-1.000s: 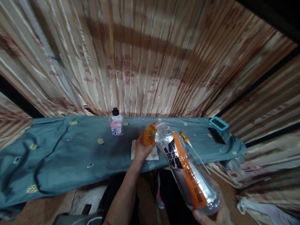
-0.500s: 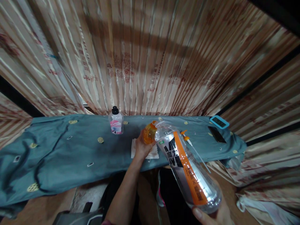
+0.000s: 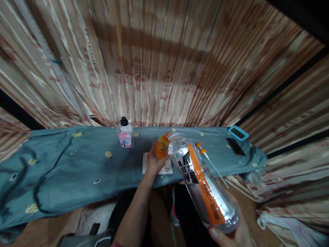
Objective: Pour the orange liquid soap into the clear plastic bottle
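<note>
My left hand (image 3: 154, 164) is wrapped around a small orange see-through bottle (image 3: 162, 147), held near the front of the cloth-covered table. With my right hand (image 3: 232, 235) I grip the base of a large clear bottle (image 3: 200, 185) with a silver, black and orange label. This bottle is tilted, its open neck at the orange bottle's mouth. Whether liquid flows between them I cannot tell. A white folded cloth (image 3: 168, 168) lies beneath my left hand. Right of the large bottle's neck rests an orange-and-white pump top (image 3: 203, 151) with a long thin tube.
A clear bottle with a pink label and black cap (image 3: 125, 135) stands left of my hands. At the table's right end lie a dark phone (image 3: 235, 146) and a blue-framed digital timer (image 3: 238, 133). A pleated curtain (image 3: 154, 68) hangs behind the blue-green tablecloth (image 3: 84, 161).
The whole view has shifted slightly, so everything appears a little further left. Both hands keep their grip, and the large bottle stays tilted at the orange bottle's mouth.
</note>
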The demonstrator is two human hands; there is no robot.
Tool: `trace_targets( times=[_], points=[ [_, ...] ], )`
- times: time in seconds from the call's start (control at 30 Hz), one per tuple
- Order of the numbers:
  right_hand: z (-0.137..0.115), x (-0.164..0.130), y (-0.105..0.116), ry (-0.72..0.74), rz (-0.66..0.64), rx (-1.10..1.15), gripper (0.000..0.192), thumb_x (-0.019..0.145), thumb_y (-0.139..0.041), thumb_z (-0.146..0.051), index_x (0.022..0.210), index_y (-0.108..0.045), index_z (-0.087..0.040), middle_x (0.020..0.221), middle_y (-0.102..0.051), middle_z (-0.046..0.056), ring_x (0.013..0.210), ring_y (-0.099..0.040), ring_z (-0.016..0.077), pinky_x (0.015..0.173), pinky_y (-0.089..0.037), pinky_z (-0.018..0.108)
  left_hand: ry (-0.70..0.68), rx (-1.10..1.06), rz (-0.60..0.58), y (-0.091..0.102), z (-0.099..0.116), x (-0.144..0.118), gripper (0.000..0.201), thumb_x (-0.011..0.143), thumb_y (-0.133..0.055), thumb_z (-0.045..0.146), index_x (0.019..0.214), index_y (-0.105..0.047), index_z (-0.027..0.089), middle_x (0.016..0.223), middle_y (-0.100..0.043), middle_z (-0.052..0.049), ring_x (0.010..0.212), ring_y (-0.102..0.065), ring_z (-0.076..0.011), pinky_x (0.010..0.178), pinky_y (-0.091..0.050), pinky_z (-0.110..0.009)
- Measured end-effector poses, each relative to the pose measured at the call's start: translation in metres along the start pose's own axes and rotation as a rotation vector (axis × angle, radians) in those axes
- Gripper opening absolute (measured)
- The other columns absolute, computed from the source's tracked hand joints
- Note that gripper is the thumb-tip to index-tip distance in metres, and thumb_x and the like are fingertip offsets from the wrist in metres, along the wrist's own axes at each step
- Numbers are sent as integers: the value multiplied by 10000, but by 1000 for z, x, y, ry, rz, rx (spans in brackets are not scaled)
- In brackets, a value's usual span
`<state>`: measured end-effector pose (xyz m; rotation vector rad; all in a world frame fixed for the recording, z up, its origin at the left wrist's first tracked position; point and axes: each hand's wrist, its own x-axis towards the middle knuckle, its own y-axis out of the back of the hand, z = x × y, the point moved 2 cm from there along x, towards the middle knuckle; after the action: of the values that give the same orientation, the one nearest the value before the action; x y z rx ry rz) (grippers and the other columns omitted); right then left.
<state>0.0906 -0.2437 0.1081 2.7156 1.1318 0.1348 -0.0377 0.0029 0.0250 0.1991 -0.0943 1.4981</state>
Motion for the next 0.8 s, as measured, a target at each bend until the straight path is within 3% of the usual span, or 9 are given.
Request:
trace_targets(
  times=[0.33, 0.5, 0.6, 0.67, 0.7, 0.73, 0.8],
  points=[
    [-11, -3, -5, -73, 1, 51, 981, 498, -853, -820, 1226, -543, -240, 1117, -785, 76, 1002, -754, 221, 915, -554, 269, -47, 27, 5, 0, -3, 2, 604, 671, -834, 247, 1232, -613, 219, 1142, -806, -44, 1042, -788, -258, 939, -643, -379],
    [-2, 0, 0, -52, -11, 124, 933, 521, -889, -767, 1228, -553, -259, 1098, -789, 63, 978, -765, 225, 893, -574, 279, -51, 51, 8, 0, -4, 2, 612, 683, -833, 248, 1253, -612, 226, 1147, -807, -42, 1035, -791, -253, 914, -650, -362],
    [13, 8, 11, 23, -131, 86, 823, 643, -872, -683, 1264, -527, -268, 1175, -788, 72, 1029, -779, 222, 905, -585, 265, -54, 66, 15, 0, -5, 2, 595, 692, -843, 282, 1238, -615, 228, 1141, -806, -40, 1050, -788, -252, 927, -647, -366],
    [19, 10, 13, 116, -349, -28, 795, 700, -878, -552, 1332, -493, -263, 1235, -782, 101, 1095, -781, 244, 925, -597, 278, -57, 62, 21, 0, -5, 2, 581, 692, -841, 286, 1225, -616, 228, 1140, -804, -42, 1055, -786, -252, 933, -645, -369],
    [21, 11, 14, 105, -341, -47, 810, 697, -886, -540, 1348, -492, -262, 1246, -780, 102, 1101, -780, 245, 931, -595, 278, -59, 56, 23, 0, -6, 2, 581, 691, -838, 280, 1225, -615, 229, 1142, -803, -44, 1054, -786, -253, 935, -644, -371],
    [21, 11, 16, 71, -213, 6, 841, 674, -880, -616, 1345, -514, -265, 1237, -779, 87, 1102, -774, 241, 953, -582, 279, -63, 46, 22, 0, -6, 2, 583, 688, -836, 273, 1226, -615, 229, 1144, -801, -46, 1054, -786, -254, 936, -644, -373],
    [16, 7, 12, 26, -108, 86, 890, 593, -883, -719, 1288, -560, -267, 1169, -783, 69, 1040, -769, 247, 929, -581, 300, -71, 18, 13, -1, -8, 2, 589, 687, -832, 265, 1232, -613, 227, 1152, -797, -52, 1056, -784, -257, 940, -643, -375]
  ],
)
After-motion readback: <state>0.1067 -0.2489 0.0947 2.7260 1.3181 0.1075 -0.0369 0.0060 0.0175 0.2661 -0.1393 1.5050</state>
